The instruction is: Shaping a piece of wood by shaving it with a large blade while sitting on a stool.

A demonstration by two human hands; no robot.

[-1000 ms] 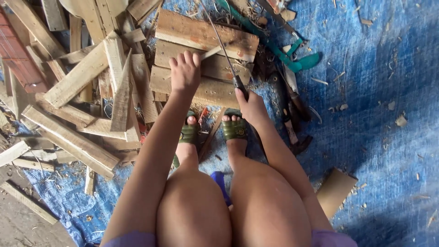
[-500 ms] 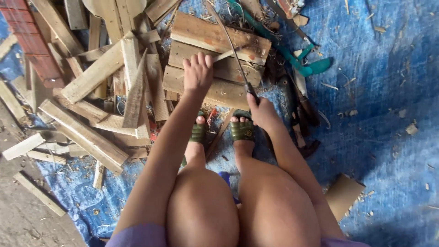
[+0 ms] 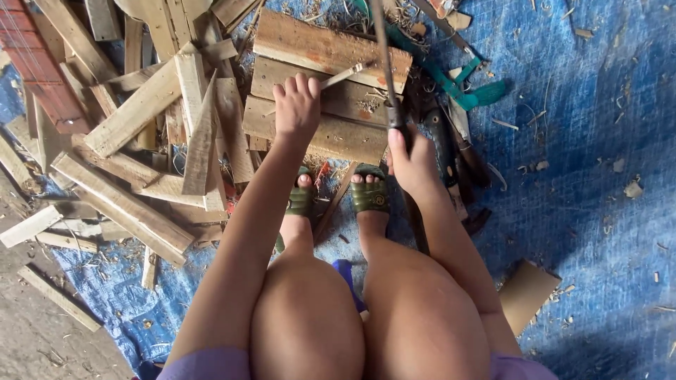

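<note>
Here my left hand (image 3: 296,107) pinches a thin wood stick (image 3: 345,74) on the plank block (image 3: 317,134) at 12 o'clock, my right hand (image 3: 412,158) grips the long blade (image 3: 384,56); a skewed chop could reach my fingers.

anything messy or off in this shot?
Yes. Wood offcuts lie heaped at crossed angles left of the plank block, and chips litter the blue tarp. The right hand holds a long blade close above bare toes in green sandals.
</note>
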